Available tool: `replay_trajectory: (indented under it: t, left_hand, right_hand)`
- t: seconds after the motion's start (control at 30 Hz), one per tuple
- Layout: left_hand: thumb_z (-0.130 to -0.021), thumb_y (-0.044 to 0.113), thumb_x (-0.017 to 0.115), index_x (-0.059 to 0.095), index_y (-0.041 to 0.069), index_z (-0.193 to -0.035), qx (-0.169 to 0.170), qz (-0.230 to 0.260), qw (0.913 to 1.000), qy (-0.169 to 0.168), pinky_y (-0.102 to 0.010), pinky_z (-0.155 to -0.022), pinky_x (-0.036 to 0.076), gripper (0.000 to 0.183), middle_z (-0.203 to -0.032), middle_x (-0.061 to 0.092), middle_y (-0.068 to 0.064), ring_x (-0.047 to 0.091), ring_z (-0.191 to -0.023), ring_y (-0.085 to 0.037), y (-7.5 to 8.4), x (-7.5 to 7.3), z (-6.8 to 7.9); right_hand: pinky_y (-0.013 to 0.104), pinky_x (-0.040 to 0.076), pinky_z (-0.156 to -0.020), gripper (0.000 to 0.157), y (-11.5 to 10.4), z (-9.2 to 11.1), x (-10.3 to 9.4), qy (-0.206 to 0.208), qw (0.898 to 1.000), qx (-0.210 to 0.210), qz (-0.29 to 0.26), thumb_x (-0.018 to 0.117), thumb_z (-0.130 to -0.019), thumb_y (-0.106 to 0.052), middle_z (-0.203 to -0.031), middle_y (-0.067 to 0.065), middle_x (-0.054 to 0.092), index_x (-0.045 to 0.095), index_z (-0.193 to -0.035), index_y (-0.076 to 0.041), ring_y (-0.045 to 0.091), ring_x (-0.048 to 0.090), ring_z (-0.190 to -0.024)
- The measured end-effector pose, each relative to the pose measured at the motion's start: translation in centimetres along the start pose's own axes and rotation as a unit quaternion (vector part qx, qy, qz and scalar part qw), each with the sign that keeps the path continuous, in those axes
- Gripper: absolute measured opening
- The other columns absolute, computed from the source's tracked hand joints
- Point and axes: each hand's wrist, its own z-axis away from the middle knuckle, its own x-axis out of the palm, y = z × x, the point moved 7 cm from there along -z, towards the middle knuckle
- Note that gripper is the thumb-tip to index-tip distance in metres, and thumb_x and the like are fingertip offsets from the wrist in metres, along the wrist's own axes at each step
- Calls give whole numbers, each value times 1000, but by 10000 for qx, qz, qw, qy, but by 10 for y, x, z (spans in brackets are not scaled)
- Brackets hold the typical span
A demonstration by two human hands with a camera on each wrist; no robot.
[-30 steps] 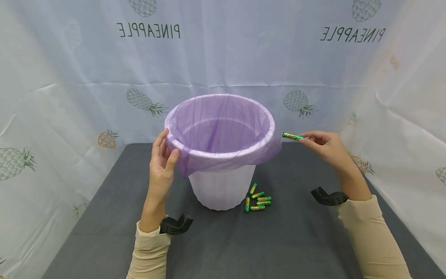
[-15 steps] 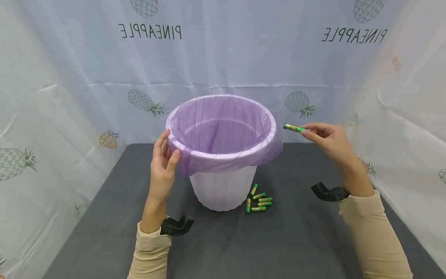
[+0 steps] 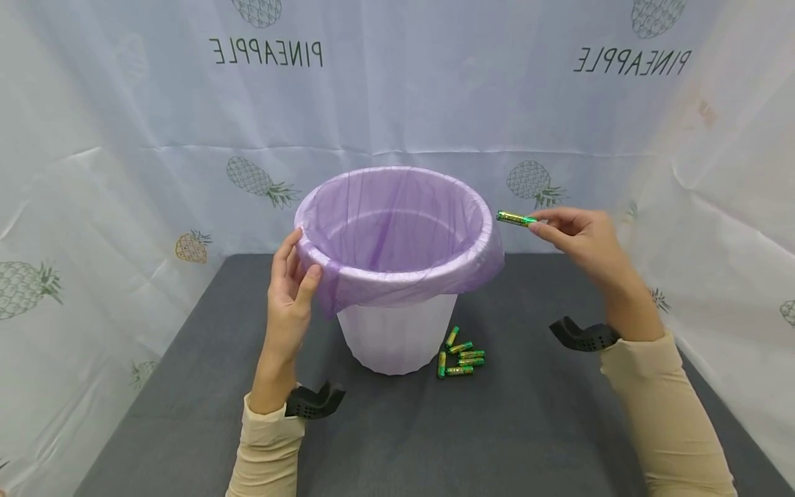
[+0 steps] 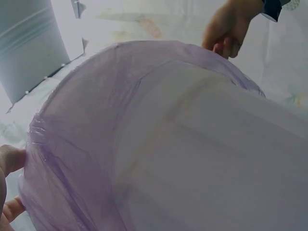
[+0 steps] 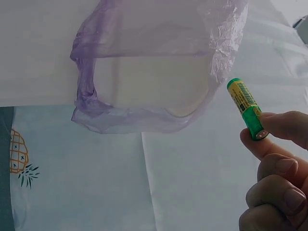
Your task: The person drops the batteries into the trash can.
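Observation:
A white trash can [image 3: 397, 338] stands on the dark table, lined with a translucent purple bag [image 3: 410, 288] folded over its rim. My left hand [image 3: 289, 293] grips the left side of that rim through the bag, thumb on the near side; in the left wrist view its fingertips [image 4: 12, 159] show at the bag's edge. To the right of the rim and about level with it, my right hand [image 3: 577, 238] pinches a green and gold battery [image 3: 514, 219] by one end between thumb and forefinger. The battery's free end [image 5: 236, 85] points toward the can, just outside the bag.
Several matching batteries [image 3: 459, 371] lie loose on the table [image 3: 373, 442] by the can's right base. Behind and on both sides hangs a white pineapple-print curtain [image 3: 397, 103]. Each wrist wears a black bracket [image 3: 584, 336].
My right hand has risen with the battery and, in the last half second, shifted slightly left toward the rim. The left hand and the can stay where they were.

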Motion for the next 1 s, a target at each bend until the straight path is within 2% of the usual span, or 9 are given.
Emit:
replay_trajectory:
  t: [0.33, 0.5, 0.63, 1.0]
  left_hand:
    - [-97, 9, 51, 30, 9, -147, 0, 52, 10000, -48, -14, -100, 41, 54, -144, 39, -8, 47, -125, -8, 1, 1, 0]
    - [-97, 10, 51, 30, 10, -147, -108, 9, 9999, -31, -14, -100, 40, 55, -146, 37, -10, 46, -126, -7, -1, 1, 0]
    - [-97, 10, 51, 29, 9, -147, -107, 2, 9999, -15, -14, -100, 40, 55, -147, 36, -12, 47, -125, -7, -1, 1, 0]
    - [-97, 9, 51, 30, 8, -147, 34, 15, 10000, -64, -14, -99, 41, 54, -144, 39, -7, 47, -123, -6, 1, 0, -1]
  right_hand:
    - [28, 27, -49, 17, -16, -9, 13, -136, 9992, -219, 319, 68, -88, -13, -63, -18, 54, 73, -92, -28, 7, 34, -55]
    - [27, 28, -49, 16, -22, -12, 18, -211, 9987, -402, 242, 67, -88, -11, -66, -18, 57, 74, -95, -25, 6, 36, -53]
    - [27, 28, -49, 16, -25, -14, 24, -267, 9984, -445, 204, 68, -88, -10, -65, -17, 56, 74, -95, -24, 5, 37, -53]
    - [28, 22, -44, 28, -31, -20, 45, -509, 9973, -502, -138, 68, -85, -3, -56, -13, 45, 71, -89, -30, 5, 28, -48]
